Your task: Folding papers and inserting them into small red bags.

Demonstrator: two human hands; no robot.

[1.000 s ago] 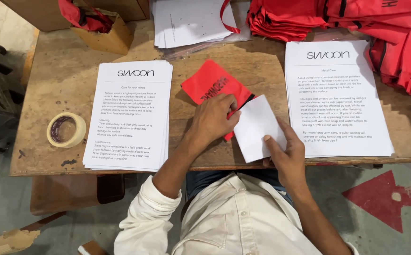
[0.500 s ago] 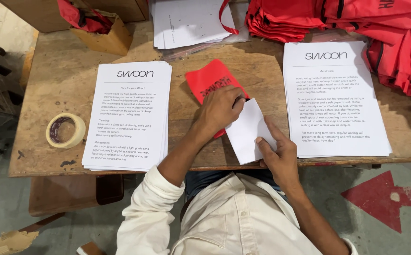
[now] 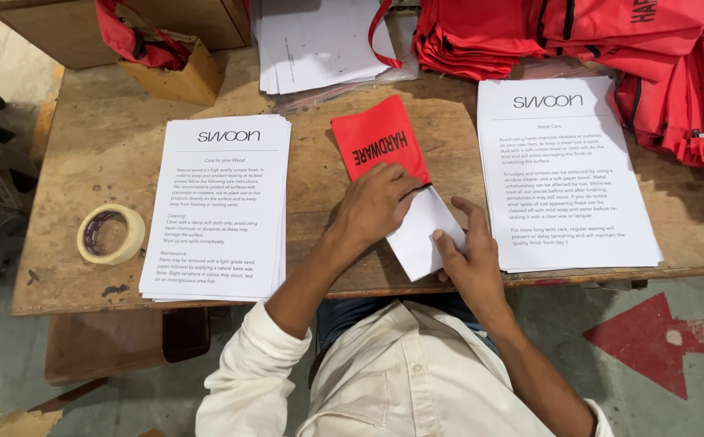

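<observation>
Left hand (image 3: 376,202) presses flat on the red pouch (image 3: 378,139); right hand (image 3: 469,255) pinches the folded white paper (image 3: 420,235) (half inside it) beside the pouch's mouth.

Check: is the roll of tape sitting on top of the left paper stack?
No, the tape roll lies on the bare wooden table, apart from the left paper stack, off its left edge.

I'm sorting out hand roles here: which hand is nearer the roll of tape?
The left. The left hand rests on the red pouch, well right of the roll of tape; the right hand, on the folded white paper, lies farther right.
</observation>
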